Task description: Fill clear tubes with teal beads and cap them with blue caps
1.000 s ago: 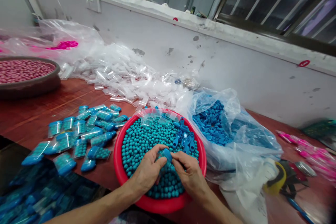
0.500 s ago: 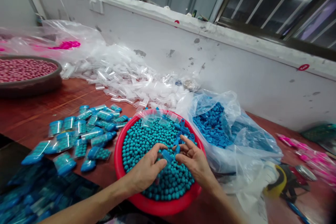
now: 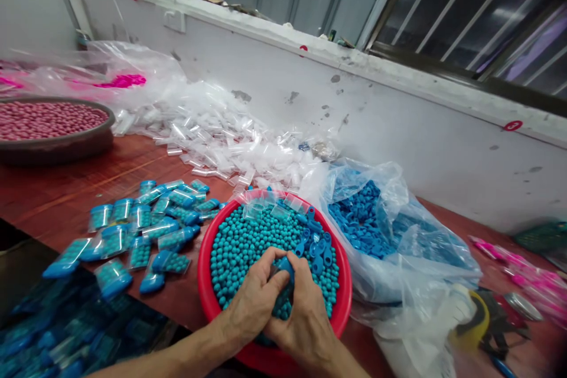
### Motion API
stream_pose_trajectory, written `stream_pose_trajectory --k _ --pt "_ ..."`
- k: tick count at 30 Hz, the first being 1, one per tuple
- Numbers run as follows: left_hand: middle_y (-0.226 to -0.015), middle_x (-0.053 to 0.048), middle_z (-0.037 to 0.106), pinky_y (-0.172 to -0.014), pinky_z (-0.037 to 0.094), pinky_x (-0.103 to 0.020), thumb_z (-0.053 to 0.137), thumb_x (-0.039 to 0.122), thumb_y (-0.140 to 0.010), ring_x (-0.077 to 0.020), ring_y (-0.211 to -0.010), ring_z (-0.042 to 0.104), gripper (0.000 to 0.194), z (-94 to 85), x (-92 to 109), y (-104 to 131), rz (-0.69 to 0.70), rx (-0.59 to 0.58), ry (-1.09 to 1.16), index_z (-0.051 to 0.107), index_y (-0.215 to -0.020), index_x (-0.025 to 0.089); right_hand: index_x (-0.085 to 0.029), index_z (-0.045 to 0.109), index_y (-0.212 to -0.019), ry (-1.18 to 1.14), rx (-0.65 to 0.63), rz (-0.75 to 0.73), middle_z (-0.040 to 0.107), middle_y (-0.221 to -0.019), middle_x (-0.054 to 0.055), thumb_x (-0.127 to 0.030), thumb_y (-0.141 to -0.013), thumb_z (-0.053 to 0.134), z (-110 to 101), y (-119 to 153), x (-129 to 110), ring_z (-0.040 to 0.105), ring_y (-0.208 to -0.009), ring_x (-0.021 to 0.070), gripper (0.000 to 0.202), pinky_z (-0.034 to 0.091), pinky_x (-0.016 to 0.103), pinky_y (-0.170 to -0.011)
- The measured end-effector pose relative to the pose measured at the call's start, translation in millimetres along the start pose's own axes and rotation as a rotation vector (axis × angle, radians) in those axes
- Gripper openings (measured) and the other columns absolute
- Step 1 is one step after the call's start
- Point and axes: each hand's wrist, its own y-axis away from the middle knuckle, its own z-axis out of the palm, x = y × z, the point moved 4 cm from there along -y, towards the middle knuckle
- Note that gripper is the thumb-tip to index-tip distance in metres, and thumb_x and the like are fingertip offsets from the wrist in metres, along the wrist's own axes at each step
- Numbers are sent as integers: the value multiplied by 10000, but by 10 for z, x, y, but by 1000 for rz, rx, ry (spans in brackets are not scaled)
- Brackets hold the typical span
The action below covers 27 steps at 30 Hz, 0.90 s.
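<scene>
Over a red basin (image 3: 206, 274) full of teal beads (image 3: 239, 242), my left hand (image 3: 252, 292) and my right hand (image 3: 303, 310) are closed together around a small container with a blue cap (image 3: 286, 267). Fingers and thumbs press at the cap; most of the container is hidden by the hands. Several loose blue caps (image 3: 318, 245) lie on the beads at the basin's right side. Empty clear plastic sleeves (image 3: 257, 208) rest near its far rim.
Left of the basin lie several bead-filled containers (image 3: 162, 227) with blue ends. Behind is a heap of clear sleeves (image 3: 221, 136). A bag of blue caps (image 3: 361, 221) stands right. A brown tub of pink beads (image 3: 48, 121) is far left. More filled containers (image 3: 66, 319) lie below the table edge.
My right hand has moved left and down from near the loose caps to meet my left hand. Both hands now close round the blue-capped container. The view has shifted slightly.
</scene>
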Motion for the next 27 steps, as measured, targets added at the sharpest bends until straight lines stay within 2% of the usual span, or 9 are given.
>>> stream_pose_trajectory --k 4,8,10,12,16,18,21,24,27 --pt "-740 19 553 -650 408 -232 392 209 -793 -131 -690 517 177 36 -4 -11 15 55 -118 501 -931 185 -103 315 -1207 50 -8 56 496 -1090 201 -309 -597 632 82 39 44 554 -938 320 718 474 420 -745" --pt "-806 -10 590 -736 408 -252 375 209 -802 -156 -772 548 184 -60 29 7 26 41 -333 512 -921 184 -93 250 -1296 12 -256 125 480 -1166 194 -299 -662 617 144 45 47 569 -939 287 761 482 384 -741" --pt "-851 -16 609 -756 408 -261 364 257 -820 -168 -807 561 240 -274 73 23 36 80 -463 503 -1007 198 -131 191 -1346 6 -354 79 449 -1237 167 -317 -695 618 106 14 46 540 -1009 275 801 469 368 -783" --pt "-909 -23 617 -767 412 -278 346 324 -837 -183 -834 569 325 -610 139 42 50 185 -629 471 -1118 218 -159 238 -1343 35 -394 25 480 -1226 131 -322 -736 598 26 -67 85 526 -1038 253 724 449 352 -823" --pt "-991 -77 594 -711 436 -352 282 370 -858 -242 -818 581 446 -1329 277 100 -8 449 -1105 382 -1268 227 -154 489 -1175 240 -342 1 595 -1045 87 -246 -833 481 -116 -424 267 559 -972 211 354 431 318 -835" --pt "-1052 -122 552 -663 445 -371 253 361 -866 -276 -838 570 478 -1509 335 129 -18 540 -1308 328 -1310 201 -159 479 -1178 417 -291 -6 584 -1038 89 -229 -855 439 -102 -666 360 567 -937 208 333 448 306 -783" --pt "-1024 -119 552 -661 456 -339 254 327 -873 -253 -849 563 456 -1451 374 129 58 576 -1389 358 -1291 177 -165 388 -1250 665 -296 -22 543 -1093 113 -234 -843 461 51 -1000 489 551 -943 230 420 461 301 -713" --pt "-998 -72 576 -714 463 -290 297 275 -869 -193 -850 565 380 -1123 343 42 200 464 -1307 451 -1212 218 -150 429 -1203 723 -334 -30 564 -1028 128 -206 -836 463 204 -1197 579 557 -903 239 373 457 308 -691" --pt "-1126 -93 538 -824 441 -338 364 217 -845 -227 -1000 517 373 -757 284 -99 344 350 -1322 460 -1205 220 -131 459 -1156 722 -358 -66 573 -964 128 -172 -861 393 227 -1181 573 559 -863 226 305 447 316 -714"
